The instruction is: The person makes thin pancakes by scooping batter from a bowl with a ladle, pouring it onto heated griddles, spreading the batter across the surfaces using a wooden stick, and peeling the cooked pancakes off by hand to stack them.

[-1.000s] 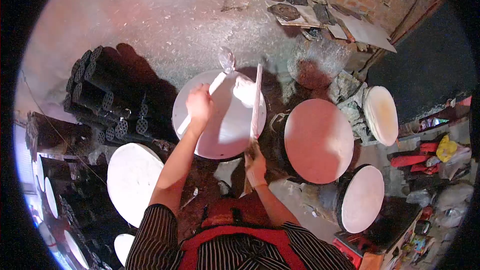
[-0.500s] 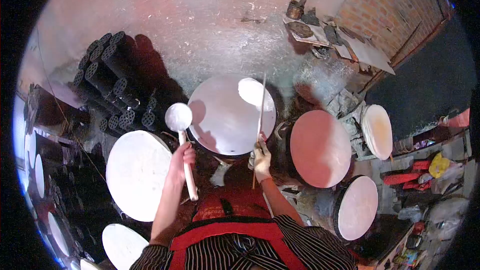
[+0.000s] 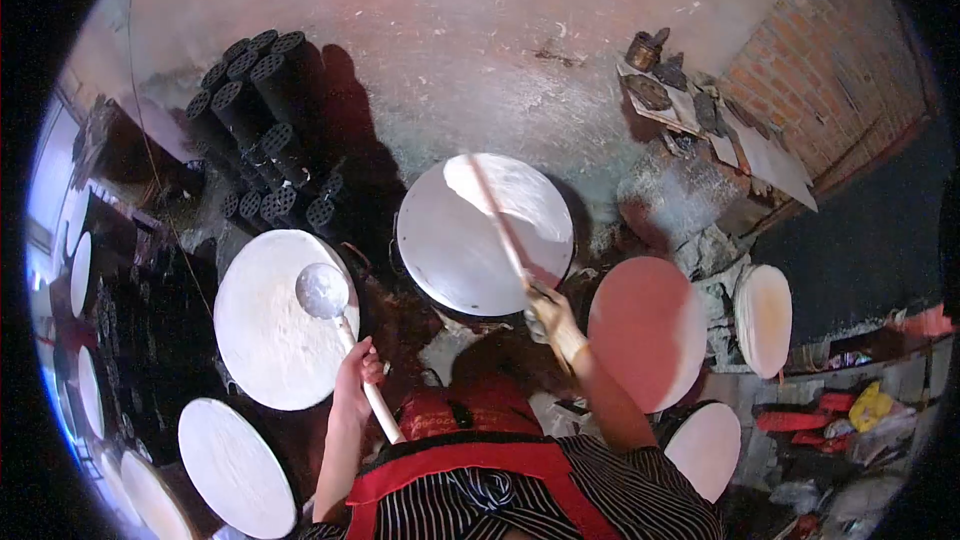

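Observation:
My left hand is closed around the pale handle of a ladle. The ladle's round bowl is above the white round surface on the left; whether they touch I cannot tell. In my right hand, which seems to wear a light glove, is a long thin stick. It slants up and left across a large round pan in the middle. A bright white patch lies on the far part of the pan, and the stick's far end passes over it.
Black perforated coal briquettes are stacked at the back left. More round discs stand at lower left; others are on the right. A cluttered ledge runs along the back wall. Coloured bags lie at far right.
The ladle has moved from beside the middle pan to above the left white surface. The stick has swung from nearly upright to leaning left across the pan. The view has shifted.

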Demonstrator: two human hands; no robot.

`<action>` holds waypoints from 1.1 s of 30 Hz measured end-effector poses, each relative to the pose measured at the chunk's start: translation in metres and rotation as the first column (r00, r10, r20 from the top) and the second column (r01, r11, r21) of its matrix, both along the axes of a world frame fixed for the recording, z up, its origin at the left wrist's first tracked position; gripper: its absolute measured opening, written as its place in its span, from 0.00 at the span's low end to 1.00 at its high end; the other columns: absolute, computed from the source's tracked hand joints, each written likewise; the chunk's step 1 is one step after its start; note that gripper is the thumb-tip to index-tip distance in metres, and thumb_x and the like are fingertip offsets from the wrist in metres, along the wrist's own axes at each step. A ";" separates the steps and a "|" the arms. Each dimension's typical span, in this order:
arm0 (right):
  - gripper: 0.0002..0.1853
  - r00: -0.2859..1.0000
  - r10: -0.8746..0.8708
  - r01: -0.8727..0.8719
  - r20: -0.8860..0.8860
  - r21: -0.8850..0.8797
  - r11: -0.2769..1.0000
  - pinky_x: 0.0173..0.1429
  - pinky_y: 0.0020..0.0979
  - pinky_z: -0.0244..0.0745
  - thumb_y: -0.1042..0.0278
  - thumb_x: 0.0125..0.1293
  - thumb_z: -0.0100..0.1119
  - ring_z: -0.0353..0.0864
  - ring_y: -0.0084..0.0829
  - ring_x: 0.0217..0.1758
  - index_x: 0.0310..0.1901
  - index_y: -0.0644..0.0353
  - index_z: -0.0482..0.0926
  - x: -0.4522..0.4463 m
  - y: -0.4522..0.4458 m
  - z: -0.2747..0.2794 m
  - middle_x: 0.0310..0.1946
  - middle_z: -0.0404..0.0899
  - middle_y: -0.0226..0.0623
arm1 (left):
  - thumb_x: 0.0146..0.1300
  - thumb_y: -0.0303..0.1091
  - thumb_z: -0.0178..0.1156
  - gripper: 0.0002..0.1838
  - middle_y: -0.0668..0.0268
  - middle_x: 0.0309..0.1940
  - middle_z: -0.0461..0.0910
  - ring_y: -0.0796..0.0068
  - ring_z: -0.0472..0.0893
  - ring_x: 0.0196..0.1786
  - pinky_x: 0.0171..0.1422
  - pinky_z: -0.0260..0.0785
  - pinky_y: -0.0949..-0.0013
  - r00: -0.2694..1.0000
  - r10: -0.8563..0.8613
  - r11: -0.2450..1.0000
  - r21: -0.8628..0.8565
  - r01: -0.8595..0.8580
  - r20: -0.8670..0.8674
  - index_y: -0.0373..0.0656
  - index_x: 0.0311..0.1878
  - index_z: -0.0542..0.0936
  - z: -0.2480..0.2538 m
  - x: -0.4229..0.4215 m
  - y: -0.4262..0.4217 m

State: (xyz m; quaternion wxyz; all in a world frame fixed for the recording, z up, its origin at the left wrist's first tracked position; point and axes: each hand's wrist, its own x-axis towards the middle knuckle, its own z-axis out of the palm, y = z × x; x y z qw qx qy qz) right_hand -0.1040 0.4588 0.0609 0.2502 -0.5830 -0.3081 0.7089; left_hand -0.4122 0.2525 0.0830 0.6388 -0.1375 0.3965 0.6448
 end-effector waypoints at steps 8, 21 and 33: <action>0.20 0.962 0.269 -0.271 0.045 0.247 0.930 0.16 0.22 0.55 0.70 0.70 0.55 0.61 0.16 0.14 0.62 0.39 0.76 0.026 0.068 -0.056 0.18 0.65 0.21 | 0.69 0.32 0.55 0.08 0.73 0.19 0.66 0.87 0.62 0.15 0.15 0.55 0.84 0.995 0.102 0.994 -0.032 -0.102 0.009 0.43 0.33 0.70 0.013 0.046 -0.015; 0.25 0.879 0.455 -0.477 0.145 0.242 0.845 0.11 0.24 0.56 0.78 0.64 0.54 0.61 0.18 0.09 0.62 0.47 0.75 0.061 0.148 -0.024 0.16 0.70 0.24 | 0.64 0.32 0.58 0.08 0.65 0.36 0.81 0.72 0.81 0.41 0.48 0.77 0.69 0.927 0.222 0.930 -0.219 -0.294 -0.302 0.40 0.43 0.78 0.012 0.128 -0.036; 0.18 0.723 0.665 -0.684 0.185 0.325 0.653 0.19 0.20 0.66 0.77 0.64 0.54 0.69 0.14 0.19 0.56 0.61 0.77 0.095 0.213 -0.013 0.24 0.76 0.24 | 0.68 0.36 0.53 0.13 0.67 0.43 0.80 0.75 0.77 0.47 0.55 0.71 0.70 0.910 0.269 0.921 -0.192 -0.339 -0.315 0.39 0.49 0.80 -0.016 0.169 -0.058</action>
